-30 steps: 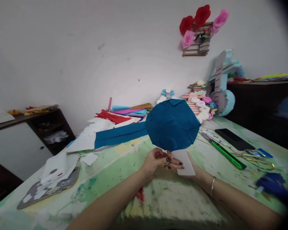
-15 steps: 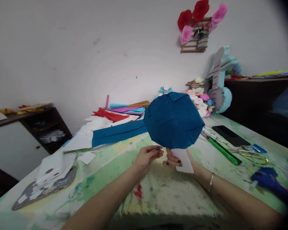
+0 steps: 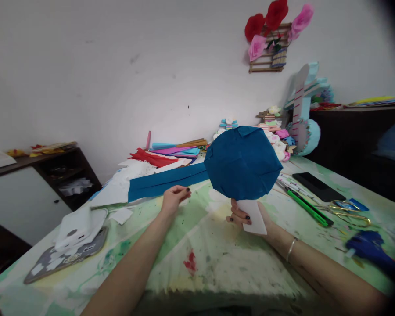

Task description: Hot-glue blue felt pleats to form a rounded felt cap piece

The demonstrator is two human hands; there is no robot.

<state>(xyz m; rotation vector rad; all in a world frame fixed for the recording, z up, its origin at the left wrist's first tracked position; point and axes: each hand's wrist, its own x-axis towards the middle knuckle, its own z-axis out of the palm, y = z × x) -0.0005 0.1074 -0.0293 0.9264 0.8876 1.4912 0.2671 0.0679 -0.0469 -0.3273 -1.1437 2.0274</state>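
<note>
My right hand (image 3: 242, 214) is closed around a white handle (image 3: 255, 219) below a flat, roundish paddle covered in dark blue paper (image 3: 243, 162). The paddle stands upright, its many-sided edge creased and folded. My left hand (image 3: 176, 197) is over the table to the left, thumb and fingers drawn together. Nothing shows between its fingertips. Just beyond that hand lies a long blue paper strip (image 3: 161, 182), its right end hidden behind the paddle.
To the right lie a green cutter (image 3: 311, 208), gold-handled scissors (image 3: 349, 213), a black phone (image 3: 317, 186) and a blue glue gun (image 3: 368, 248). At left, white pieces rest on a grey phone-like case (image 3: 66, 259). Coloured paper (image 3: 174, 151) is piled against the wall.
My left hand has moved left, away from the paddle, towards the blue strip. The paddle, in my right hand, has shifted slightly right. The view has turned a little.
</note>
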